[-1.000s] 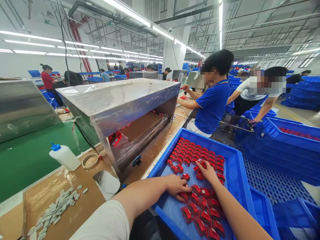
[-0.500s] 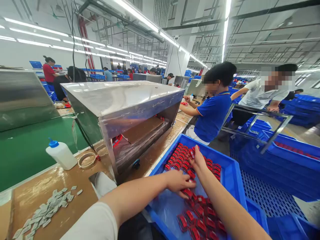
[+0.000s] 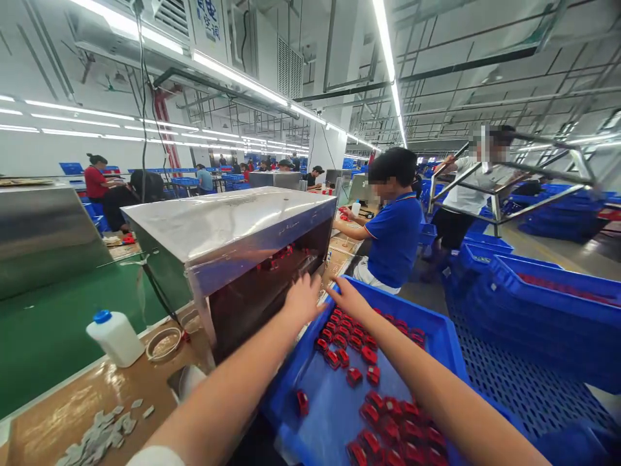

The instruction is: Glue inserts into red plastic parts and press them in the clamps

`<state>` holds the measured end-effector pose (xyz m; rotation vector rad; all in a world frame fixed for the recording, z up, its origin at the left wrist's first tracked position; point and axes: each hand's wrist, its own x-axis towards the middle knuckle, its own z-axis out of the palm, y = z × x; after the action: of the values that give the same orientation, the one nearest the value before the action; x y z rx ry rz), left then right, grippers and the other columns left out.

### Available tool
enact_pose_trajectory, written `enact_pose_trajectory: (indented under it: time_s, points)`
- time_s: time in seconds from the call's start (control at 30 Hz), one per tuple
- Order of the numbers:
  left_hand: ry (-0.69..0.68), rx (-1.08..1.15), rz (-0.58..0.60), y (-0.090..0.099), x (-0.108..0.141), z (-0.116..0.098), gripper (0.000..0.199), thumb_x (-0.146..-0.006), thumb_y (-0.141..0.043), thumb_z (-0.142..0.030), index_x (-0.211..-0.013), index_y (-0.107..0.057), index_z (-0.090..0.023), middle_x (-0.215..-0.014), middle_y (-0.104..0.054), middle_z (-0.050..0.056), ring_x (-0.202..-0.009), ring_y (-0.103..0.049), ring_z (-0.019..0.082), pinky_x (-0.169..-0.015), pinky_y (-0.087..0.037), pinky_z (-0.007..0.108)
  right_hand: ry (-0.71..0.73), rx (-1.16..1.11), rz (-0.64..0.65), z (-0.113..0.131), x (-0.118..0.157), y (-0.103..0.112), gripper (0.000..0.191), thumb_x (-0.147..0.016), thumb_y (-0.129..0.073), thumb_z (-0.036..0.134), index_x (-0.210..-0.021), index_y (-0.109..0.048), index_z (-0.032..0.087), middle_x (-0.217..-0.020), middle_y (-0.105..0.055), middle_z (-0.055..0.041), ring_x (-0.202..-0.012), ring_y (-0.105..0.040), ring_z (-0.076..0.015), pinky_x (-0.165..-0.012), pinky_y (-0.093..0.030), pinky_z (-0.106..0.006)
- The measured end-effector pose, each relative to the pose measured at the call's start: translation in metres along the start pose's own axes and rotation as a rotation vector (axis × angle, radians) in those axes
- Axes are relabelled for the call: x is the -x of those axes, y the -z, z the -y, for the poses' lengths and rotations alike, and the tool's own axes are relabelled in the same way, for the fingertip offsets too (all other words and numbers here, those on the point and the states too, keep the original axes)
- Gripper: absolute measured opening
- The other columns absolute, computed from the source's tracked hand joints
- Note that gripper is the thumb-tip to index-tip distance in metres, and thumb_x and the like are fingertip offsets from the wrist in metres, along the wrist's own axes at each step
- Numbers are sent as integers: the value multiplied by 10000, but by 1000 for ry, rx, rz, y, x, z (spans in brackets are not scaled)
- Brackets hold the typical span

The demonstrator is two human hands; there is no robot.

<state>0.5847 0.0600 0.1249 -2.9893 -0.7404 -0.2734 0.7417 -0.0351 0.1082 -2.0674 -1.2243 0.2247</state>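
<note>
A blue tray (image 3: 334,414) holds many red parts (image 3: 367,355), some in tight rows at its far side, others loose nearer to me. My left hand (image 3: 304,299) reaches past the tray's far left edge, beside the opening of a metal hood (image 3: 233,223). Its fingers are spread and nothing shows in them. Over the tray's far rim is my right hand (image 3: 350,299), fingers apart, with no part visible in it. Red pieces (image 3: 281,257) show dimly inside the hood.
On the brown bench stand a white bottle (image 3: 115,339), a tape roll (image 3: 163,343) and grey pieces (image 3: 104,433). A person in blue (image 3: 395,233) sits beyond the tray. Stacked blue crates (image 3: 548,310) are right; another person holds a metal frame (image 3: 495,194).
Both hands have moved from the red parts in the tray to its far edge, the left nearer the hood. The person at the right has raised the metal frame. The view has shifted.
</note>
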Motion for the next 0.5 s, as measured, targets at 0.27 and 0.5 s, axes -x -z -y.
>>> enact_pose_trajectory:
  time_s: [0.27,0.5]
  points:
    - [-241,114,637,-97,137,-47,816,-687,-981,-458,-1422,-710,-229,-1615,-536,247,-1504,-475,518,-1208,-413,627,-253,501,366,-141,307,-1,866,-760,-772,724,-1490,-666,272,-1641,-531,-188,-1515,-496,-489,-1260,-362,-694]
    - [-156,141,180,-82,168,3,598,-1049,-574,-457,-1575,-564,-173,-1662,-487,236,-1550,-461,427,-1278,-376,607,-583,178,-456,-136,384,4,1009,-837,-622,699,-1626,-405,109,-1644,-503,-243,-1553,-472,-425,-1266,-417,-618]
